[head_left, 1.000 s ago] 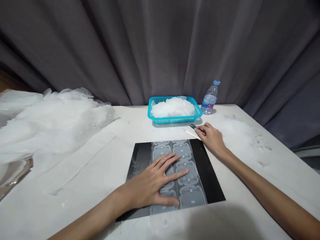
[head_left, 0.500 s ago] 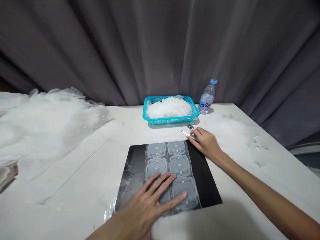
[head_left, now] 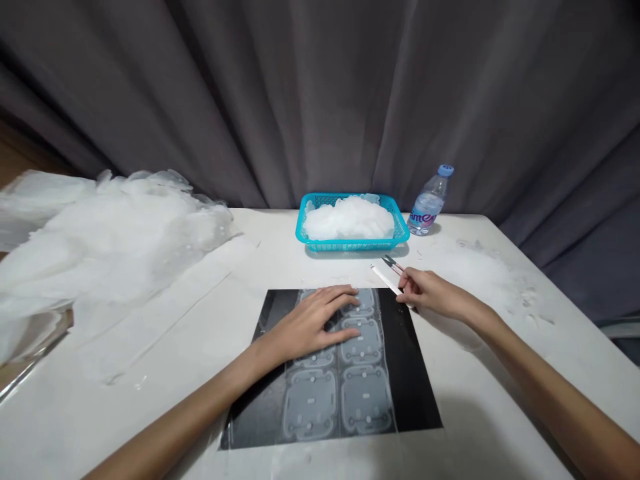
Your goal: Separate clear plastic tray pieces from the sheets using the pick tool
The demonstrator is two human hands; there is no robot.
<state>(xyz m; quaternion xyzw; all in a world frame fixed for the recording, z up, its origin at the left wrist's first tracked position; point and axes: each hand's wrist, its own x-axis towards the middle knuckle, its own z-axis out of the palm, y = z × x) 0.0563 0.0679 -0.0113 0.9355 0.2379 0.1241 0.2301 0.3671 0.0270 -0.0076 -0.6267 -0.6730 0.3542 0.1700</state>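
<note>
A black mat [head_left: 415,373] lies in front of me on the white table [head_left: 200,347]. Over it runs a clear plastic sheet [head_left: 340,400] stamped with rows of rounded rectangular shapes. My left hand [head_left: 313,320] lies flat and open on the far end of this sheet, fingers stretched out. My right hand [head_left: 425,292] rests just past the mat's far right corner, fingers pinched on a thin white tool [head_left: 386,279] that points away from me. Small scissors [head_left: 391,263] lie on the table next to that tool's tip.
A turquoise basket [head_left: 395,233] heaped with white plastic pieces stands at the back. A small water bottle [head_left: 430,200] is right of it. A big pile of clear plastic film [head_left: 100,233] covers the table's left. Loose scraps [head_left: 480,267] lie at right. A grey curtain hangs behind.
My left hand has slid away from me along the sheet to its far end, uncovering the near rows. My right hand has closed on the white tool and drawn slightly back.
</note>
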